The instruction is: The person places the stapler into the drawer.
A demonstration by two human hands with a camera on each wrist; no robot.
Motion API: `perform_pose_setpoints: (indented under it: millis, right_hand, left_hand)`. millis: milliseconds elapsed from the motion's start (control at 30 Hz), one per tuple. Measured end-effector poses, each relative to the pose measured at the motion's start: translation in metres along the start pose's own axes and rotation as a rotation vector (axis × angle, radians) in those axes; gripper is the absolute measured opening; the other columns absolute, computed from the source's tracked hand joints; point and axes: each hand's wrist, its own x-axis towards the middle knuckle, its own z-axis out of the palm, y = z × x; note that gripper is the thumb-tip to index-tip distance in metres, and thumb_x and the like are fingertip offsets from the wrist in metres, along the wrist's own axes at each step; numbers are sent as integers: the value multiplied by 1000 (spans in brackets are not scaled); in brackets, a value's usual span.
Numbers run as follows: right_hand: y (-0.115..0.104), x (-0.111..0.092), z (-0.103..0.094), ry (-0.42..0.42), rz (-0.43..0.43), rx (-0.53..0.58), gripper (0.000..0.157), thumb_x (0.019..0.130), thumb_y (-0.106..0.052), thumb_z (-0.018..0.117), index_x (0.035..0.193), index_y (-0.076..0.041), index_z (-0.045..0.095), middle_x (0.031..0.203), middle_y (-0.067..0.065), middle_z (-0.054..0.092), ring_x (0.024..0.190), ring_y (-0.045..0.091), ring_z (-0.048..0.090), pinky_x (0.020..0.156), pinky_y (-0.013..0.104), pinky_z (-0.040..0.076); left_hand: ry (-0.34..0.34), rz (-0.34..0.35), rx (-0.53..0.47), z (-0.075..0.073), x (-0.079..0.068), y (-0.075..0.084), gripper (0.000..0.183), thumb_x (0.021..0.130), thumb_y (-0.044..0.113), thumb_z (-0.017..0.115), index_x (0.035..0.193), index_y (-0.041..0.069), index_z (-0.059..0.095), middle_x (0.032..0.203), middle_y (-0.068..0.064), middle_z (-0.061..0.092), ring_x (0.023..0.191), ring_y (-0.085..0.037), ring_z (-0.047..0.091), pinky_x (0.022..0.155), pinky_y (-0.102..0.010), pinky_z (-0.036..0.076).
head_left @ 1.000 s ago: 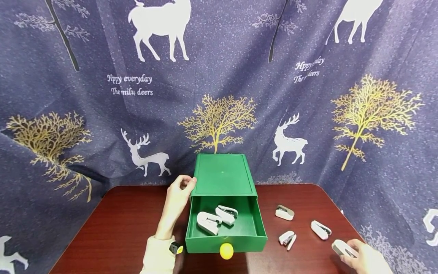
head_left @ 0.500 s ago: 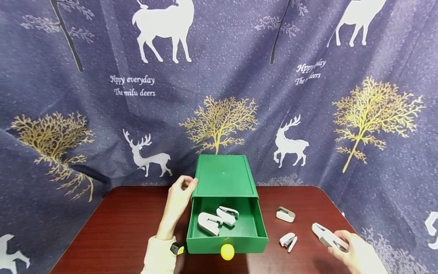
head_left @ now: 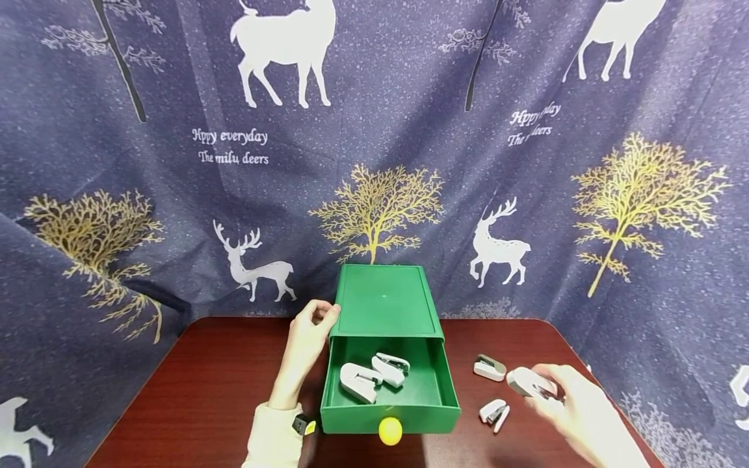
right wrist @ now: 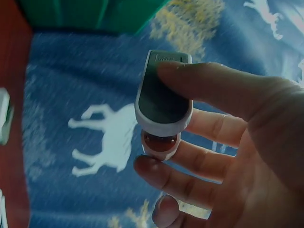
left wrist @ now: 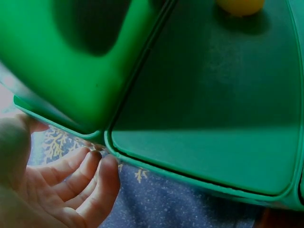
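Note:
My left hand [head_left: 310, 325] holds the green drawer box [head_left: 383, 299] at its left side. In the left wrist view its bent fingers [left wrist: 97, 185] meet the box edge, with the thumb partly hidden. The drawer [head_left: 386, 416] is pulled out by its yellow knob side and contains two white staplers, one stapler [head_left: 358, 382] left of the other stapler [head_left: 390, 369]. My right hand [head_left: 573, 406] pinches a small white stapler [right wrist: 164, 95], thumb on its dark grey top and fingers beneath. The held stapler is above the table, right of the box.
On the red-brown table [head_left: 222, 377], a white and grey stapler [head_left: 489, 368] lies right of the box, with a splayed stapler [head_left: 494, 414] nearer the front. A dark blue deer-patterned cloth [head_left: 281, 214] hangs behind. The right hand covers the spot of another stapler.
My right hand has carried the stapler left and away from the table's right front, passing over another stapler lying there. The left hand and the drawer stay as they were.

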Motion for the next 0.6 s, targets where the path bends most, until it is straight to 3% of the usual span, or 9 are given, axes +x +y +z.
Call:
perform_pose_setpoints:
  millis: [200, 467, 600]
  right_hand:
    - [-26, 14, 2, 67, -119, 31, 47, 63, -20, 91, 104, -21, 68, 89, -14, 59, 75, 4, 52, 67, 17, 38]
    - [-57, 29, 3, 38, -185, 26, 45, 68, -19, 88, 107, -24, 67, 96, -19, 59, 84, 4, 56, 75, 21, 42]
    - [-71, 38, 2, 21, -255, 37, 45, 69, -17, 87, 108, -22, 65, 94, -18, 58, 80, 3, 54, 70, 24, 44]
  left_hand:
    - [4, -6, 16, 0, 0, 0, 25, 93, 37, 67, 98, 13, 66, 79, -2, 63, 65, -17, 57, 56, -28, 47]
    - [12, -11, 30, 1, 0, 1, 23, 93, 36, 68, 98, 13, 67, 80, -1, 63, 69, -17, 58, 60, -27, 46]
    - [15, -11, 38, 1, 0, 0, 24, 92, 37, 68, 98, 13, 67, 80, -1, 63, 70, -17, 58, 62, -27, 46]
